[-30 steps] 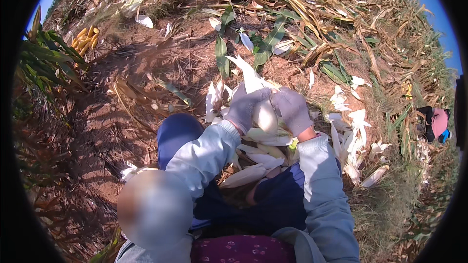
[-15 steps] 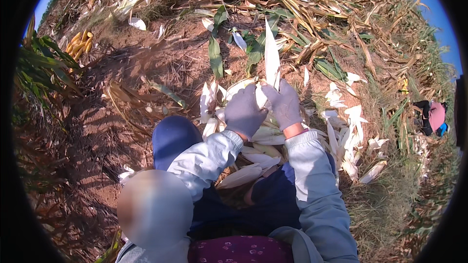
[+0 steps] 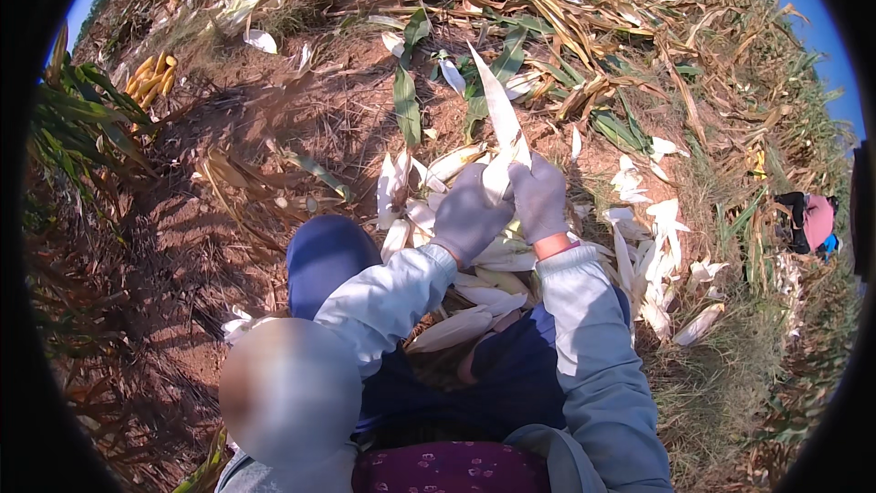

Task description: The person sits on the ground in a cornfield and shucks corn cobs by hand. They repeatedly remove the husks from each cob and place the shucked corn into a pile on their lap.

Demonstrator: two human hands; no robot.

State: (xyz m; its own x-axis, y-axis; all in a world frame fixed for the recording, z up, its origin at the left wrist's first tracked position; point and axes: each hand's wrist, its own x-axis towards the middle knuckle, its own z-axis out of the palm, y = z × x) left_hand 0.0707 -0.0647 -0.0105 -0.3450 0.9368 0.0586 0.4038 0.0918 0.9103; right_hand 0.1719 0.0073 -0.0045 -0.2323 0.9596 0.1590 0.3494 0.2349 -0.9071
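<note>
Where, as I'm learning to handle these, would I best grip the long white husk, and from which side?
Pinch the husk midway along its free blade, probably best from the far side. It looks flat there, narrows to a tip on that side, and is clear of the left hand and right hand, which crowd its lower end.

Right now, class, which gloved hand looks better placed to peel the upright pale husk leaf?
Probably the right hand: it sits close against the base of the husk leaf. The left hand lies farther left, seemingly curled round the husk-covered ear, so better for steadying.
</note>
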